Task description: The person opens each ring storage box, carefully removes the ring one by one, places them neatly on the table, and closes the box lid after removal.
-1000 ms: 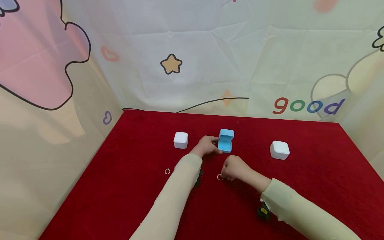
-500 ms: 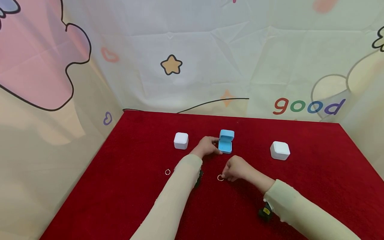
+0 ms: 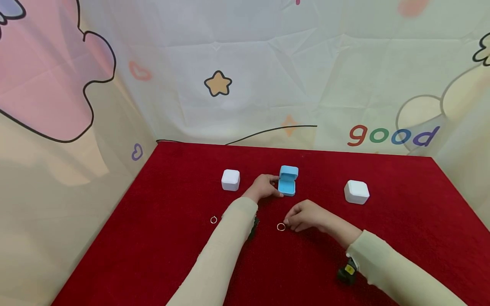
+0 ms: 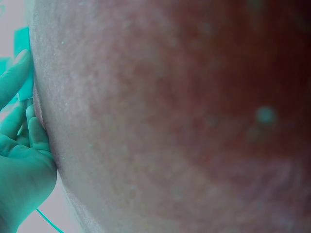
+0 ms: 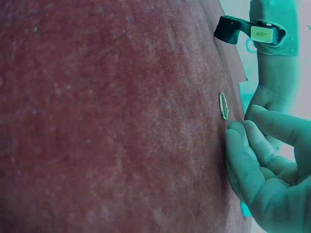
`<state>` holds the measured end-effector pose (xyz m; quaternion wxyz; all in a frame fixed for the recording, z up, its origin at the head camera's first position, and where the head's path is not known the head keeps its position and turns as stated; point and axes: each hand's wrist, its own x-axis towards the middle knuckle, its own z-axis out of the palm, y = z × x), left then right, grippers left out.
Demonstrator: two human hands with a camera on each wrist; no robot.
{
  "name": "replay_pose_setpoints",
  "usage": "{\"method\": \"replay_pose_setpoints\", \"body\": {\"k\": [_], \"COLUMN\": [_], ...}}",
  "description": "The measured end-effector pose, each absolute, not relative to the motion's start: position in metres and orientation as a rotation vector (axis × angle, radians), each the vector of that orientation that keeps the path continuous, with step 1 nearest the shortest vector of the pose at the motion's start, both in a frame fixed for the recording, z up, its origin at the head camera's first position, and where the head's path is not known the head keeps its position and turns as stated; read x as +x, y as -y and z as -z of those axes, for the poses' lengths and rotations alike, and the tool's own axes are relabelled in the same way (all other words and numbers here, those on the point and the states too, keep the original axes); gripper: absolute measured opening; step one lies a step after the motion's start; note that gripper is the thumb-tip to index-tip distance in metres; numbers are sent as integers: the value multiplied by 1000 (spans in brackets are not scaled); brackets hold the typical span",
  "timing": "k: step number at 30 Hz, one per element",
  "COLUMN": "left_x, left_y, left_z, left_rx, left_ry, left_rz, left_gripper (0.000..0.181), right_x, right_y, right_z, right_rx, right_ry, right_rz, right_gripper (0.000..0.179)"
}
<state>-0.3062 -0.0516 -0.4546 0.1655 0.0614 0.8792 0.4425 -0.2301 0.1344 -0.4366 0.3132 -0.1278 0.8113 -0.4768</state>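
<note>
Head view: on red cloth (image 3: pixel 306 267), left hand (image 3: pixel 264 185) at the left side of an open blue box (image 3: pixel 288 182), thumb by the near corner, forefinger farther back, lightly pinching it, seemingly to steady it with lid raised and inside facing the person; right hand (image 3: pixel 308 213) nearer the person, bent fingertips just beside a ring (image 3: pixel 281 230) lying on the cloth, perhaps touching; second ring (image 3: pixel 213 223) well to the left, near the left arm (image 3: pixel 220 250); left white box (image 3: pixel 230 180) and right white box (image 3: pixel 356 192) on either side, apart from both hands, seemingly set out of the working space.

Left wrist view: mostly cloth; at the left edge, one fingertip overlapping the blue box, lower fingers folded; firmness of grip impossible to tell.

Right wrist view: ring just beyond the right fingertips; thumb spread from the fingers, nothing pinched between; hand low along the cloth, apparently to suit so thin a thing; behind, a wrist camera (image 5: pixel 261 34) on the left arm.
</note>
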Motion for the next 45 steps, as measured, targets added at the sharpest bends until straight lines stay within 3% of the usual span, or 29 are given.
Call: {"method": "replay_pose_setpoints", "body": {"k": [14, 26, 45], "left_x": [-307, -306, -306], "left_y": [52, 52, 52], "left_z": [455, 454, 453], "left_rx": [178, 176, 186], "left_ry": [-2499, -2500, -2492], "left_rz": [-1264, -1262, -1264], "left_gripper": [60, 61, 62], "right_x": [-234, -247, -267], "right_y": [-143, -151, -154], "right_z": [415, 399, 398], "right_rx": [-268, -270, -112], "right_ry": [-2209, -2294, -2378], "right_rz": [1314, 1420, 1484], "right_gripper": [28, 44, 56]}}
